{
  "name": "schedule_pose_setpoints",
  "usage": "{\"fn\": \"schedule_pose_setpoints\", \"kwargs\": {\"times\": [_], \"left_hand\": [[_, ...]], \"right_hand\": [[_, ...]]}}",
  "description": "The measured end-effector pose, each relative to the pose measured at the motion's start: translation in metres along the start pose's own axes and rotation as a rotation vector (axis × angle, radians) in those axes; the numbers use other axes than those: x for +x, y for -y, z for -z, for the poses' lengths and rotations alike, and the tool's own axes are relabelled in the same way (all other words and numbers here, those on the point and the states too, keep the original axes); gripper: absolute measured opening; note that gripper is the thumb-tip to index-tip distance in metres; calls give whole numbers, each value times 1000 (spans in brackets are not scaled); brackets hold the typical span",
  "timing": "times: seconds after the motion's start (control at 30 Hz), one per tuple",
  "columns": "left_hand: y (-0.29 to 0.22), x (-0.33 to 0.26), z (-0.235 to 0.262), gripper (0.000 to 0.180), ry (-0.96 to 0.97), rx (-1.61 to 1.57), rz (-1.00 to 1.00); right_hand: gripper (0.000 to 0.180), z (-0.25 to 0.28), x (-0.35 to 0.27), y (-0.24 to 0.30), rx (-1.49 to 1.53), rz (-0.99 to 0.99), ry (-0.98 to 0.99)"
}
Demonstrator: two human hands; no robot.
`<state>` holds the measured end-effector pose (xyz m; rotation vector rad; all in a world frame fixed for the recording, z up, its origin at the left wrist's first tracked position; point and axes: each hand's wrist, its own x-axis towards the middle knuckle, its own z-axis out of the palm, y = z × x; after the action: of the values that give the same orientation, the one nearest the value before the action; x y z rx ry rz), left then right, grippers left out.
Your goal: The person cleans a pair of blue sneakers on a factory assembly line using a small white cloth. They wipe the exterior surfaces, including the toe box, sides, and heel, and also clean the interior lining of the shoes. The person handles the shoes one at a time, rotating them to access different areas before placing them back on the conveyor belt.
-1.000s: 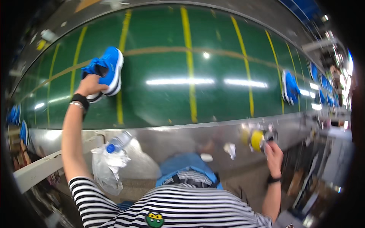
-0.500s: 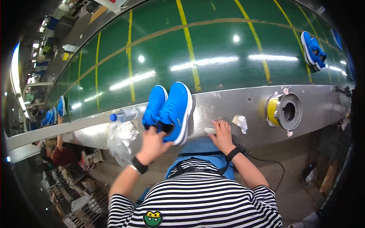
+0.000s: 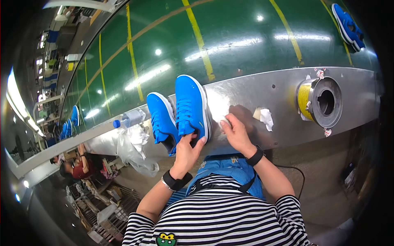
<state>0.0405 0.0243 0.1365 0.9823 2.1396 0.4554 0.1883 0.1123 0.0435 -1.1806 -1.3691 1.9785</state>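
Note:
Two bright blue sneakers with white soles stand side by side on the steel edge of a green conveyor belt [image 3: 246, 37]. My left hand [image 3: 188, 149] grips the heel of the right sneaker [image 3: 191, 104]. The left sneaker [image 3: 161, 119] leans against it, its heel over the edge. My right hand [image 3: 234, 130] rests on the steel ledge [image 3: 283, 98] just right of the shoes, fingers curled on a small white piece, perhaps a cloth or wad.
A plastic water bottle [image 3: 129, 119] and a clear bag [image 3: 133, 147] sit left of the shoes. A yellow tape roll on a steel holder [image 3: 318, 102] is at right, crumpled white paper [image 3: 264, 117] beside it. More blue shoes [image 3: 348, 25] ride the belt. Another person [image 3: 80, 166] sits at lower left.
My left hand brought the pair of sneakers from far out on the belt down to the steel ledge near me. My right hand left the tape roll and came beside the shoes.

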Motion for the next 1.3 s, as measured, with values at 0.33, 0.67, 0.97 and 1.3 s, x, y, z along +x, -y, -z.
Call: {"fn": "schedule_pose_setpoints", "kwargs": {"times": [0.33,0.67,0.97,1.3], "left_hand": [[7,20,1,36,-2,-1017,372],[32,26,22,26,-50,-1144,483],[47,29,16,26,-91,-1136,347],[68,29,9,16,-158,-1040,268]], "right_hand": [[21,-52,28,-1,17,75,58],[17,-67,8,28,36,117,97],[13,-76,35,37,-288,248,99],[12,-88,47,42,-486,377,185]]}}
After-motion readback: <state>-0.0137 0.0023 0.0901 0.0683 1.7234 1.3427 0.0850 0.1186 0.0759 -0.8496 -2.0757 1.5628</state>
